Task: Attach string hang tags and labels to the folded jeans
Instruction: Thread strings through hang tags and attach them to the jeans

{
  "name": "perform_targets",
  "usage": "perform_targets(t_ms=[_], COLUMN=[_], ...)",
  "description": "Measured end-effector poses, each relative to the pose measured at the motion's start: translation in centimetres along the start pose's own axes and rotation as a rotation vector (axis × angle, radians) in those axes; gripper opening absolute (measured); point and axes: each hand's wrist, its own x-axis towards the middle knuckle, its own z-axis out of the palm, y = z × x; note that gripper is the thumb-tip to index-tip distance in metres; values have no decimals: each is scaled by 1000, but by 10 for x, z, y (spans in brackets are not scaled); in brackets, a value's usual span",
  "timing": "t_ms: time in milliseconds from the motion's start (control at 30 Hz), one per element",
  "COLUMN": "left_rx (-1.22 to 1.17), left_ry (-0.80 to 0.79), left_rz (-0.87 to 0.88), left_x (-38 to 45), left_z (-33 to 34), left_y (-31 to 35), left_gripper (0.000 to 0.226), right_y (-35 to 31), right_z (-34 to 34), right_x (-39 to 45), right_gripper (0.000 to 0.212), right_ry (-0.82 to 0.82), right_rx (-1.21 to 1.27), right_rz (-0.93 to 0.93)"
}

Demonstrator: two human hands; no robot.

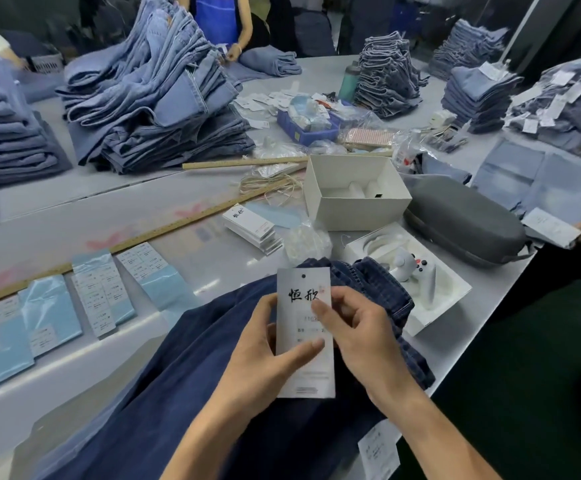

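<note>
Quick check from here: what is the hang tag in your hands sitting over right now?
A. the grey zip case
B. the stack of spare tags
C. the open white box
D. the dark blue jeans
D: the left hand and right hand hold the white hang tag directly above the dark blue jeans spread on the table.

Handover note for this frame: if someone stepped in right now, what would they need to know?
Left hand and right hand: both pinch one white hang tag above the dark blue jeans.
Tag hole shows no string; nothing attached yet.
Supplies: spare tag stack, string bundle, label sheets along the table.
Left: thread string, tie the tag on, add a label.
</note>
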Motion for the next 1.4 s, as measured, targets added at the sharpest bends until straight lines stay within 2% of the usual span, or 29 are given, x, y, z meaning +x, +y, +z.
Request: perform_targets(t_ms=[100, 167, 233, 300, 400, 467, 500, 533, 633, 700, 767, 900, 1033, 1100, 1200, 1233, 1333, 1400], left_rx=[26, 87, 128, 167, 232, 280, 298, 310, 322, 503, 696, 694, 604, 560, 509, 503, 471, 454], left_ry=[257, 326, 374, 420, 457, 462, 457, 441, 346, 273, 233, 272, 309, 312, 314, 320, 322, 306], left_rz=[1, 19, 25, 20, 63, 105, 118, 115, -6, -81, -91, -77, -109, -121, -131, -133, -148, -149], left_x=[10, 19, 31, 49, 78, 98, 109, 119, 149, 158, 159, 156, 162, 161, 162, 163, 165, 165], left_z=[9, 13, 17, 22, 31, 37, 41, 45, 62, 73, 82, 86, 84, 83, 83, 82, 81, 81], left_y=[9, 12, 15, 20, 29, 37, 39, 39, 27, 9, -5, -9, -7, -8, -7, -6, -5, -4], left_gripper=[30, 16, 18, 21, 26, 30, 31, 31, 27, 24, 24, 22, 18, 16, 12, 11, 11, 12], right_y=[3, 4, 3, 5, 22, 50, 68, 89, 150, 180, 199, 224, 233, 223, 214, 214, 218, 219], right_z=[-5, -11, -23, -44, -91, -119, -130, -137, -140, -135, -132, -128, -123, -126, -147, -155, -165, -164], right_x=[-3, 0, 11, 31, 84, 132, 157, 181, 227, 235, 234, 222, 221, 227, 231, 232, 236, 240], right_gripper=[9, 17, 28, 30, 19, 12, 12, 12, 17, 24, 22, 9, 40, 37, 17, 16, 16, 20], right_ry=[-153, -170, -170, -72, 252, 451, 480, 434, 64, -119, -173, -96, -111, 30, 286, 293, 176, 153], right_rx=[-115, -189, -240, -193, -91, -145, -208, -292, -517, -668, -804, -855, -1058, -1005, -1017, -1047, -1124, -1102], right_rz=[-54, -101, -166, -215, -234, -171, -96, 3, 301, 384, 392, 300, 11, -59, -146, -122, 51, 121])
